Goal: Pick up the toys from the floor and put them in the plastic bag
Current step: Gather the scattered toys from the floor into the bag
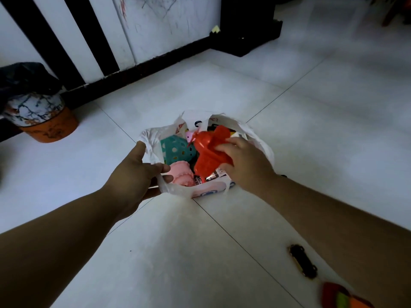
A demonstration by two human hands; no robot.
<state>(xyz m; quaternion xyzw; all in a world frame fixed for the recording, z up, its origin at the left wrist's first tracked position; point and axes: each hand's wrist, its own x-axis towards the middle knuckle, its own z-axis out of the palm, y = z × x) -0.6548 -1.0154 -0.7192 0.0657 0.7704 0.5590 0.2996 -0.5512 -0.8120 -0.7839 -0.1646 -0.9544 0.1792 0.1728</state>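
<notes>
A white plastic bag [153, 138] stands open on the tiled floor. My left hand [135, 174] grips its near left rim and holds the mouth apart. My right hand [246, 163] holds a red plastic toy [209, 152] over the bag's opening. Inside the bag lie a teal toy with white dots [175, 150], a pink ridged toy [181, 174] and a small pink figure [190, 135]. On the floor near my right forearm lies a dark toy car [303, 261]. A red, green and orange toy [342, 296] sits blurred at the bottom right.
A patterned bin with an orange base [42, 116] and a black liner stands at the left by the wall. A black baseboard [138, 72] runs along the scribbled white wall. A black furniture base [246, 38] sits at the back.
</notes>
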